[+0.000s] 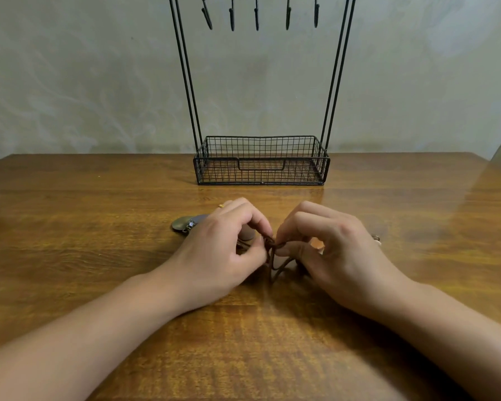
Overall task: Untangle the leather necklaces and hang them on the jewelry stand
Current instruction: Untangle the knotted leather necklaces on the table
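Dark brown leather necklace cords [273, 257] lie tangled on the wooden table [99, 256] between my hands. My left hand [220, 247] pinches the knot from the left with thumb and forefinger. My right hand [330, 250] pinches the same tangle from the right. Round metal pendants [182, 222] lie just left of my left hand, partly hidden by it. A small clasp [375, 238] peeks out behind my right hand. The black wire jewelry stand [261, 160] rises at the back of the table, its hooks [256, 15] bare at the top.
The stand's mesh basket base [321, 166] sits about a hand's length beyond my fingers. A pale wall runs behind the table. The table's right edge [498, 166] slants away at the far right.
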